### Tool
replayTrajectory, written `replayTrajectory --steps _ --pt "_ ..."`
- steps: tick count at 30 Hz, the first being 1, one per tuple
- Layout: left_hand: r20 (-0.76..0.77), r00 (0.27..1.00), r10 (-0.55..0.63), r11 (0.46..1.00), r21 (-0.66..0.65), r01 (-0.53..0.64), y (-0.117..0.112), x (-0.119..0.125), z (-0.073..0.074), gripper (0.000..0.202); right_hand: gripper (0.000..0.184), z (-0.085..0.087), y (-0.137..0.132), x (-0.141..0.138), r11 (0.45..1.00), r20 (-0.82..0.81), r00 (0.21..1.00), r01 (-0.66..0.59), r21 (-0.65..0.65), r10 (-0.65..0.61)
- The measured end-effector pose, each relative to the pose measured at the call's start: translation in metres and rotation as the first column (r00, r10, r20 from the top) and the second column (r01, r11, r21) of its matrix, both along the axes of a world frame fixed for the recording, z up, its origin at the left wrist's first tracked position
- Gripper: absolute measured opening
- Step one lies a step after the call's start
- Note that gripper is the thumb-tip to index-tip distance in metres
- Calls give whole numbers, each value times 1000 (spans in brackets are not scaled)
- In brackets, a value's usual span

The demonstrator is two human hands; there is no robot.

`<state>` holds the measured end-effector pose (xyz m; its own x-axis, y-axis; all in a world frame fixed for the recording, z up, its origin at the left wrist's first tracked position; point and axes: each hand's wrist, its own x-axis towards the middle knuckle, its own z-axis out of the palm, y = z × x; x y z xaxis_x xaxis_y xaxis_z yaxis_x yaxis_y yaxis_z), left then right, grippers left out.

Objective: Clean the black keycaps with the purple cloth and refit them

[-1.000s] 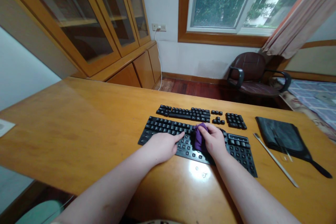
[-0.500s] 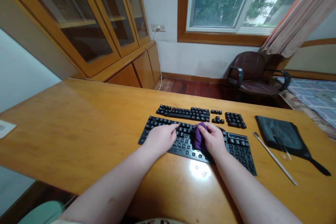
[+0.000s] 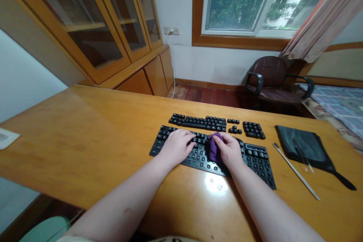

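Note:
A black keyboard (image 3: 258, 166) lies on the wooden desk, many of its keycaps off and the bare key posts showing. My left hand (image 3: 178, 145) rests over its left half, thumb and fingers apart, fingertips at the upper key rows. Between the thumb and fingers of my right hand (image 3: 231, 149) is a bunched purple cloth (image 3: 215, 151), which hangs down onto the middle of the keyboard. Just beyond the keyboard, loose black keycaps (image 3: 204, 123) sit in rows, with a number-pad block of keycaps (image 3: 253, 130) to their right.
Right of the keyboard lie a thin white-handled brush (image 3: 297, 172) and a black pouch (image 3: 306, 145) with a wire tool on it. A white object (image 3: 8, 138) is at the desk's left edge. Past the desk stand a brown armchair (image 3: 272, 77) and a glass-door cabinet (image 3: 113, 64).
My left hand has opened from a pointing pose, its fingers now spread more over the keys. The purple cloth in my right hand has shifted very slightly left.

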<state>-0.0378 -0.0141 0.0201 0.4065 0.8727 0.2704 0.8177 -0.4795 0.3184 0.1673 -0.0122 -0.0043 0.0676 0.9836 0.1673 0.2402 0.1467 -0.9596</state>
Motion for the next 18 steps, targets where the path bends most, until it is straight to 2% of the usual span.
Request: replayTrajectory --steps 3,5,8,10,14,18 --pt "21 999 29 1000 -9 -28 9 3 1 24 24 0 0 0 1000 -5 1000 -1 20 1" --pt "9 1000 21 999 -31 -21 24 6 6 23 24 0 0 -1 1000 0 1000 -6 26 6" --pt "-4 1000 27 996 -86 -27 60 11 14 25 23 -1 -1 -1 999 8 1000 -10 37 10" --pt "-5 997 73 974 -215 -73 90 16 16 27 24 -1 -1 -2 999 13 1000 -10 42 9" --pt "-10 997 78 959 -273 -78 140 35 9 26 25 -1 -1 -2 998 22 1000 -19 54 18" --pt "-8 998 56 949 -311 -56 162 54 -2 24 25 -1 -1 -1 997 37 999 -27 66 24"
